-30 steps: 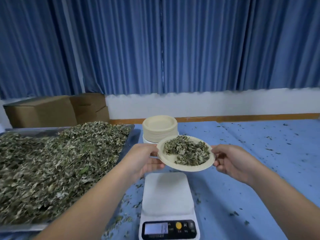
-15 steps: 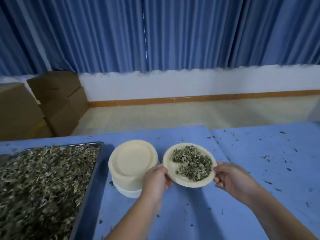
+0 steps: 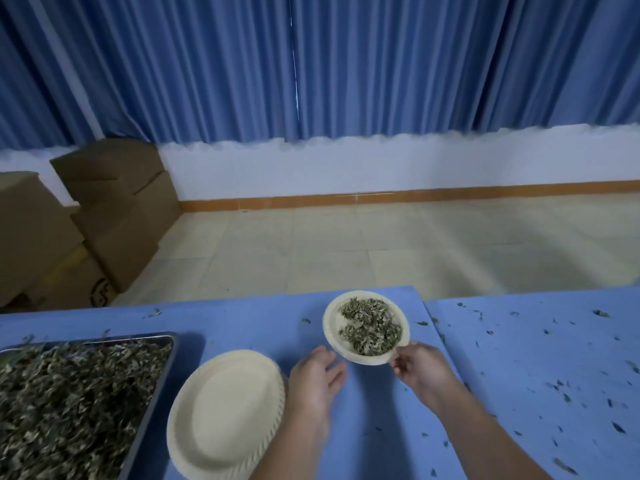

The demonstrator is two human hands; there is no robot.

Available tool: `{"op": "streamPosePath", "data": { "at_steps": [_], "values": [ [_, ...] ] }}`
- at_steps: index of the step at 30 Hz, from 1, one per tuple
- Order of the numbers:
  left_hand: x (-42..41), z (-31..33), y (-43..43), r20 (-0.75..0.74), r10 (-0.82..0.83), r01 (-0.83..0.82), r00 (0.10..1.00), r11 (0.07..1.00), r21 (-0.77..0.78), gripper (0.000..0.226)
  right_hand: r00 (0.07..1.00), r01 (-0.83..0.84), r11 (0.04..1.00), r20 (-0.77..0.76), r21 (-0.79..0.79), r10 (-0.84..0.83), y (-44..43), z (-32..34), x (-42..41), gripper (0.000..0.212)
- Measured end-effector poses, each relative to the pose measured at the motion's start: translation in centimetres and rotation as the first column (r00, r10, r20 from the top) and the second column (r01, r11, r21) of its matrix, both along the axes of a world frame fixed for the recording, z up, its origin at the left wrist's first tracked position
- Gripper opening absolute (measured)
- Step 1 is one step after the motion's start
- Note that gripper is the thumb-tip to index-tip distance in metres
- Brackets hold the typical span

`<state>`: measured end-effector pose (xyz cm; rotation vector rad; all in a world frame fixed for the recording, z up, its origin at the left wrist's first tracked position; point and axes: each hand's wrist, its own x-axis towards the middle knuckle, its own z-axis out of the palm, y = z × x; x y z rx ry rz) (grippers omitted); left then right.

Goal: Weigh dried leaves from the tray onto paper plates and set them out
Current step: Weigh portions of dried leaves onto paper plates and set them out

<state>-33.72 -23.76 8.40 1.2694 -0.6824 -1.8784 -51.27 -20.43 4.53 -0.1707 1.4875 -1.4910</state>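
Nearest, the plate stack (image 3: 225, 414) and the tray (image 3: 166, 358), heaped with leaves (image 3: 69, 403), run out of frame. The left hand (image 3: 313, 379) hangs slack and empty. The right hand (image 3: 420, 368) pinches the rim of the filled plate (image 3: 334, 327) near the far edge of the table (image 3: 242, 323). One portion looks nearly placed; much remains. Whether the plate rests down is unclear.
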Motion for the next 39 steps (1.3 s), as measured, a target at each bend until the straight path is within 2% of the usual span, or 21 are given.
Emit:
{"op": "streamPosePath", "data": {
  "at_steps": [7, 15, 21, 23, 26, 30, 39],
  "values": [
    [-0.9, -1.4, -3.2, -0.057, 0.039, -0.036, 0.998, 0.998, 0.050, 0.031, 0.994, 0.103, 0.994, 0.039, 0.043, -0.104, -5.8, -4.9, -1.5, 0.012],
    [-0.8, -1.0, -3.4, -0.139, 0.040, -0.030, 0.989, 0.997, 0.073, 0.033, 0.976, 0.175, 0.983, 0.121, 0.063, -0.181, -7.5, -6.1, -1.6, 0.010],
    [0.9, 1.1, -1.3, -0.218, -0.022, 0.033, 0.976, 0.998, 0.047, 0.029, 0.975, 0.131, 0.991, 0.179, 0.009, -0.131, -5.6, -5.0, -0.4, 0.011],
    [1.9, 2.0, -0.4, -0.253, -0.050, 0.058, 0.966, 0.998, 0.023, 0.025, 0.976, 0.137, 0.990, 0.169, 0.017, -0.138, -4.4, -4.5, 0.6, 0.007],
    [3.9, 3.0, 0.6, -0.276, -0.085, 0.078, 0.957, 0.996, -0.037, 0.019, 0.972, 0.146, 0.989, 0.188, -0.004, -0.143, -2.5, -3.9, 2.6, 0.013],
    [7.0, 3.2, 2.5, -0.242, -0.092, 0.055, 0.966, 0.986, -0.155, 0.020, 0.978, 0.070, 0.995, 0.201, -0.067, -0.055, -0.6, -2.8, 5.9, 0.014],
    [14.4, -0.3, 7.5, -0.288, -0.075, -0.025, 0.955, 0.945, -0.328, 0.021, 0.994, -0.063, 0.976, 0.078, -0.209, 0.080, 2.5, -5.5, 12.6, 0.012]
  ]
}}
